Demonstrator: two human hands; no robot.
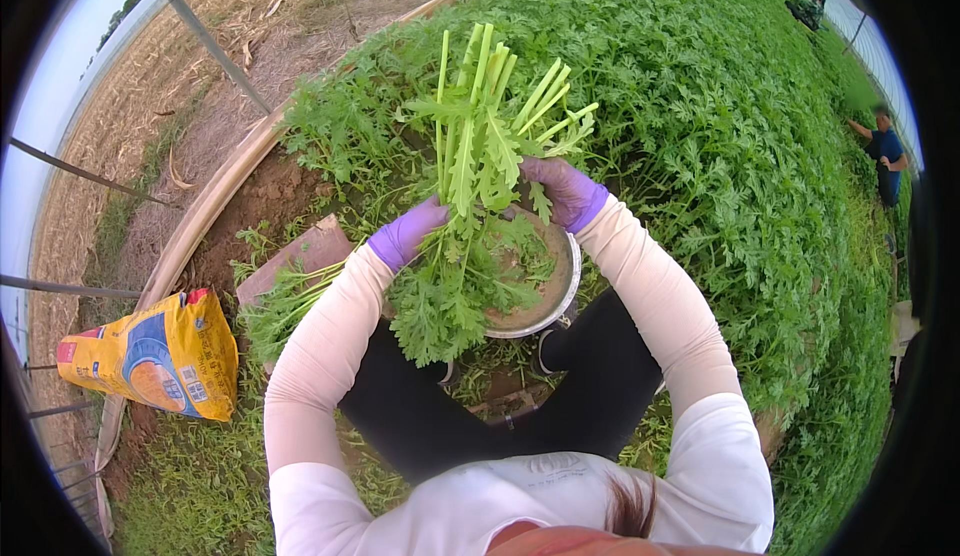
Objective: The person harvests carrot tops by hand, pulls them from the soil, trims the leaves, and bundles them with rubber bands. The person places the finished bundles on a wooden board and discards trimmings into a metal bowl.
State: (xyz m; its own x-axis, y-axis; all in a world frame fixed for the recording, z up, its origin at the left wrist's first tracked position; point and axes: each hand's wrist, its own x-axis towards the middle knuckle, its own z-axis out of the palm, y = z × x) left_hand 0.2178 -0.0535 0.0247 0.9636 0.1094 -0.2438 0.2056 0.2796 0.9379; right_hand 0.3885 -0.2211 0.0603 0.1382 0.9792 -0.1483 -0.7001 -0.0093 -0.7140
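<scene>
Both of my hands wear purple gloves and hold cut leafy green stalks (472, 151), with pale stem ends pointing up and away and leaves hanging down. My left hand (411, 232) grips the bunch at its left side. On the right, my right hand (564, 188) is closed around several stems that lean to the right; its fingertips are partly hidden by leaves. Beneath the bunch stands a round basin (574, 278) with a pale metal rim, some water or soil-brown surface and loose leaves inside. More cut stalks (289, 301) lie beside my left forearm, on a reddish board (300, 256).
A yellow printed sack (165, 353) lies at the left, near a curved plastic-covered border (217, 199). Dense leafy crop (712, 143) fills the front and right. Metal poles (202, 30) rise at the left. Two people (887, 154) are far off at the right.
</scene>
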